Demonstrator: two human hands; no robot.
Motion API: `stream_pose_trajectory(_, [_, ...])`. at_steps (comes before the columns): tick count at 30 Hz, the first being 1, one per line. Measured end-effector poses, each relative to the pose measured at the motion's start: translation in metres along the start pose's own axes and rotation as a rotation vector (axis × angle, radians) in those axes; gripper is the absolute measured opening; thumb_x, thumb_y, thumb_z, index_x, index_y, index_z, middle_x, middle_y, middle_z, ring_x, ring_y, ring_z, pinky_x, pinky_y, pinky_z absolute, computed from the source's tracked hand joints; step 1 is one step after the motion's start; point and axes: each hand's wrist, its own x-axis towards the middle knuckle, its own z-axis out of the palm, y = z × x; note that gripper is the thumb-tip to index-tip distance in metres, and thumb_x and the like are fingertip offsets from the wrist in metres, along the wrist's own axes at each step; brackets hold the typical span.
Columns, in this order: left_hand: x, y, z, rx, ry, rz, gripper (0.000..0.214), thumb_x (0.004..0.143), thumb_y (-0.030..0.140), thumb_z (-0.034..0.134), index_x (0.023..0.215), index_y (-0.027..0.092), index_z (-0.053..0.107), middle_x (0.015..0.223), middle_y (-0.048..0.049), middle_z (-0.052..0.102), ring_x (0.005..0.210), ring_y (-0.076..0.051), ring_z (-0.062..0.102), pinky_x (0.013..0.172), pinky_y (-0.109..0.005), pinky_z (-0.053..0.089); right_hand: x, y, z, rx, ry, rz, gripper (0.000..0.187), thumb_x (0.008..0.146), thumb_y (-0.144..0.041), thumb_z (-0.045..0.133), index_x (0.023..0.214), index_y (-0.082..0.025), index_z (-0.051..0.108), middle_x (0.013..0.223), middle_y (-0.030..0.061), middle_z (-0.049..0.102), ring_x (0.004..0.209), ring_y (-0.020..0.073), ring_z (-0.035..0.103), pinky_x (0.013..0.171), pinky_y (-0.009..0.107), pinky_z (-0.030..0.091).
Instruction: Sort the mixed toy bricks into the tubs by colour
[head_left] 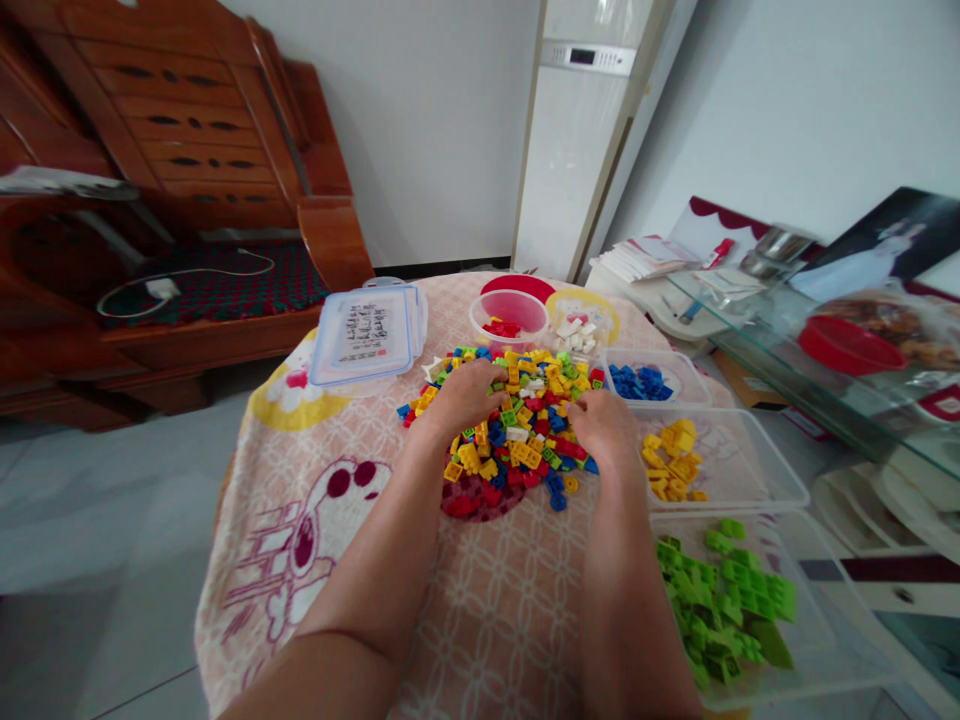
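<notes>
A heap of small mixed-colour building bricks [529, 415] lies in the middle of a table covered by a pink patterned cloth [480, 600]. My left hand [459, 395] rests on the heap's left side, fingers curled down into the bricks. On the heap's right side my right hand [604, 425] has its fingers bent into the pile. What either hand grips is hidden. Clear trays hold sorted bricks: green [720, 600], yellow [671, 460], blue [637, 382]. Round tubs hold red [504, 328] and white [574, 335] bricks.
A stack of clear lids [367, 338] lies at the cloth's back left. A dark wooden bench [150, 200] stands to the left, a white floor-standing air conditioner [574, 130] behind, and a glass shelf [825, 340] with clutter to the right.
</notes>
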Motion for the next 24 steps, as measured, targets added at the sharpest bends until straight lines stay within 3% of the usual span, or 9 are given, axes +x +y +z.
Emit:
stream_pose_trajectory(12, [0.0, -0.003, 0.003, -0.013, 0.022, 0.028, 0.028, 0.087, 0.028, 0.063, 0.111, 0.021, 0.075, 0.114, -0.0074, 0.076, 0.107, -0.024, 0.069, 0.097, -0.035, 0.052, -0.001, -0.005, 0.001, 0.087, 0.057, -0.109, 0.03, 0.097, -0.036, 0.056, 0.097, -0.018, 0.08, 0.1, 0.013, 0.078, 0.097, 0.024, 0.071, 0.079, 0.028, 0.046])
stream_pose_trajectory(16, [0.0, -0.001, -0.001, 0.003, 0.005, 0.015, 0.028, 0.087, 0.028, 0.063, 0.111, 0.022, 0.076, 0.116, -0.0064, 0.076, 0.108, -0.023, 0.069, 0.098, -0.033, 0.052, -0.002, 0.001, -0.006, 0.182, 0.218, -0.093, 0.03, 0.096, -0.028, 0.052, 0.096, -0.017, 0.08, 0.096, 0.0113, 0.079, 0.091, 0.0221, 0.07, 0.08, 0.027, 0.045])
stream_pose_trajectory(21, [0.001, 0.001, -0.005, -0.016, -0.013, -0.011, 0.032, 0.086, 0.028, 0.064, 0.114, 0.021, 0.077, 0.117, -0.0075, 0.076, 0.11, -0.025, 0.07, 0.098, -0.032, 0.052, -0.009, 0.016, -0.023, 0.266, 0.489, 0.04, 0.037, 0.094, -0.02, 0.044, 0.109, -0.015, 0.078, 0.106, 0.0148, 0.077, 0.101, 0.0272, 0.068, 0.088, 0.032, 0.047])
stream_pose_trajectory(24, [0.002, -0.001, -0.003, -0.02, -0.005, 0.0, 0.031, 0.085, 0.028, 0.064, 0.113, 0.021, 0.078, 0.114, -0.0074, 0.077, 0.108, -0.025, 0.07, 0.096, -0.031, 0.052, -0.019, 0.022, -0.028, 0.236, 0.531, 0.102, 0.04, 0.094, -0.018, 0.041, 0.109, -0.015, 0.077, 0.105, 0.0157, 0.076, 0.102, 0.0286, 0.068, 0.091, 0.035, 0.047])
